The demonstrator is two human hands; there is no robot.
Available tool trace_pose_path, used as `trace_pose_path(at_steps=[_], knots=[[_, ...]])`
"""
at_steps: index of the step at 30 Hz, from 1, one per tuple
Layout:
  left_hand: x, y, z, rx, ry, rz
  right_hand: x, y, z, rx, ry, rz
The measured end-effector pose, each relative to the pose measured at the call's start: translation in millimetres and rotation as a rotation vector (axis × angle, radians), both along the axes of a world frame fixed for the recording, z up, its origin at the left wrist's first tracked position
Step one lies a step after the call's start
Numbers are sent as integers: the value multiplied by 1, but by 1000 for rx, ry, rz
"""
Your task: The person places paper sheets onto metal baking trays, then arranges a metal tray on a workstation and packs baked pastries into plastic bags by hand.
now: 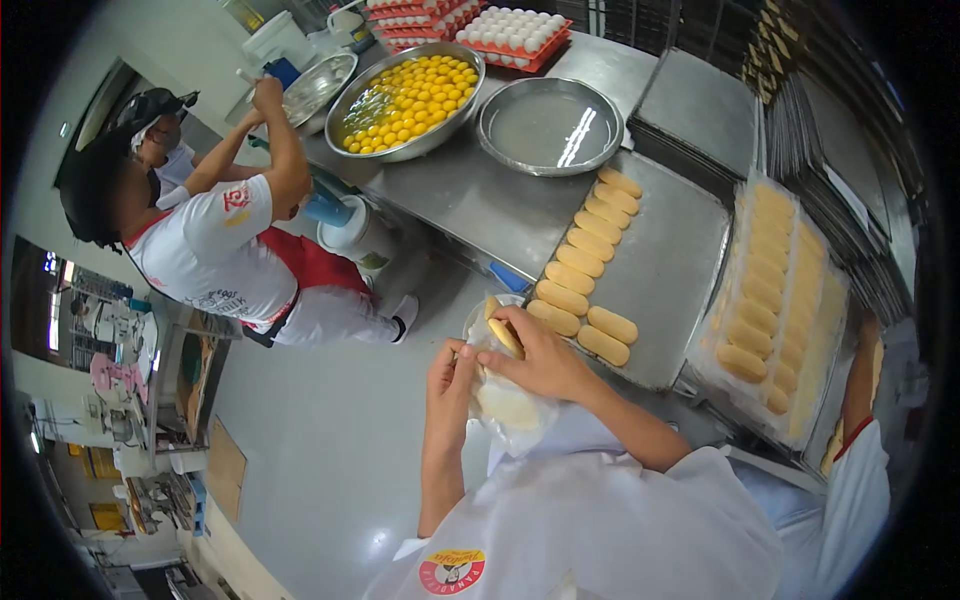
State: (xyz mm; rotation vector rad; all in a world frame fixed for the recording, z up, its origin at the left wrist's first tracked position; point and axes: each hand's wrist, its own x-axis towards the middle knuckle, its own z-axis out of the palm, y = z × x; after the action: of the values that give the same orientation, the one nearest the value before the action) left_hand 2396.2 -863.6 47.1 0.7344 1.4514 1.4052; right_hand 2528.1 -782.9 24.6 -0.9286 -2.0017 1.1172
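Note:
Close to my body, my left hand is closed on the edge of a clear plastic bag. Pale contents show through the bag, partly hidden by my fingers. My right hand is closed around ladyfinger biscuits at the bag's mouth; how many it holds is not clear. Just beyond, a metal tray carries a slanting row of golden ladyfingers along its left side, with two more beside the near end.
Packed biscuits in clear plastic lie right of the tray. Farther back are an empty-looking steel bowl, a bowl of egg yolks and egg trays. A co-worker stands left; another person's sleeve is at right.

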Motion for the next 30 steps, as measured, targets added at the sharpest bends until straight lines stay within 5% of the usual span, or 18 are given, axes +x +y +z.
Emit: trace_pose_path(at_steps=[2,6,9,14,16,18,19,20,22,26,28,30], knots=[[-2,-4,-1,-28,56,-74,-3,6,-14,-490,145,156],[-1,-7,-12,-15,-60,-93,-4,5,-22,-640,270,120],[4,-8,-24,8,-275,26,0,7,-19,-999,713,-10],[11,3,-28,139,-579,363,31,35,-40,-990,1146,-343],[-14,-8,-52,52,-678,294,57,47,-39,-787,1027,-533],[-20,-20,-55,-51,328,70,92,63,-68,-200,376,-633],[-24,-28,-62,79,-602,288,111,72,-84,2,107,-601],[-21,-23,-54,61,-612,285,128,78,-97,201,-164,-550],[-13,-6,-25,-171,-802,312,149,84,-113,188,-354,-441],[-25,-19,-62,-333,-562,312,158,74,-138,261,-530,-306],[-27,-23,-71,-471,-154,-25,163,75,-145,241,-497,-343],[-30,-31,-80,-474,-87,-41,167,75,-150,210,-463,-380]])
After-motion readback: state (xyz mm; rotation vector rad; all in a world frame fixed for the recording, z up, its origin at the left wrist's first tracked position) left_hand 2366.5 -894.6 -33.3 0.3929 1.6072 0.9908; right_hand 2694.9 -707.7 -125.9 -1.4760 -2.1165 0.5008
